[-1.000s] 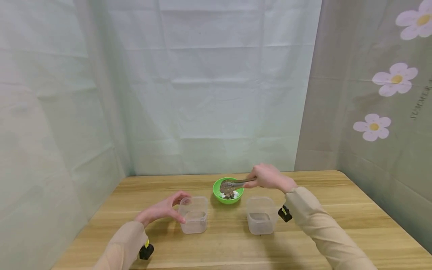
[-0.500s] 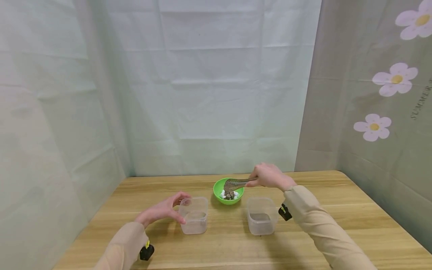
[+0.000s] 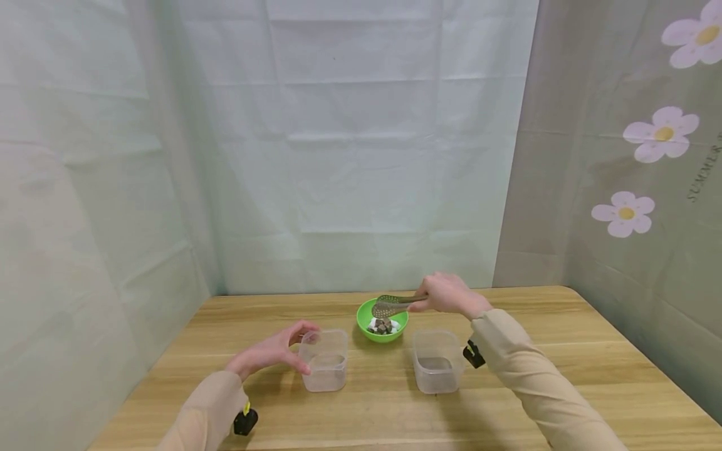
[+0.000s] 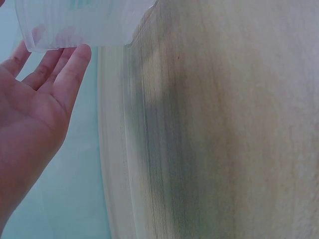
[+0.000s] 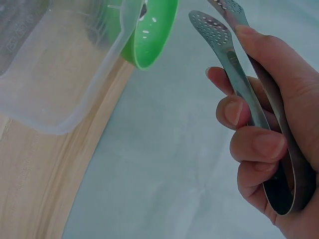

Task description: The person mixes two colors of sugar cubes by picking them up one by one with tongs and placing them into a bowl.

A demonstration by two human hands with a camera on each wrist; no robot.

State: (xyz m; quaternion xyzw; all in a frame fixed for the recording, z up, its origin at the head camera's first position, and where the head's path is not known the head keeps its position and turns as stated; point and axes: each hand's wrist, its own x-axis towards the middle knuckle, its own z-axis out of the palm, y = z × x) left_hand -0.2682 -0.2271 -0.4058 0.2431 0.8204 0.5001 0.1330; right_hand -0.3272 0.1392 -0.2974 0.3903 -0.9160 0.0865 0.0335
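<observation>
My right hand (image 3: 449, 294) grips metal tongs (image 5: 244, 84) with perforated ends. In the head view, their tips are over the green bowl (image 3: 376, 339), slightly apart, and nothing shows between them. White and brown chunks (image 3: 383, 326) lie in that bowl; their exact kind is too small to tell. My left hand (image 3: 276, 352) holds the left side of a clear plastic container (image 3: 329, 378), thumb at the front and fingers behind. The left wrist view shows these fingers (image 4: 75, 69) touching the container's wall.
A second clear plastic container (image 3: 437, 381) stands on the wooden table (image 3: 383, 419), below my right forearm. Both containers are nearer to me than the bowl. Pale curtains (image 3: 361, 156) hang behind the table and at its sides.
The tongs' ends have shifted a little and risen off the chunks, with their two arms now visibly spread. My left hand and both containers have stayed put.
</observation>
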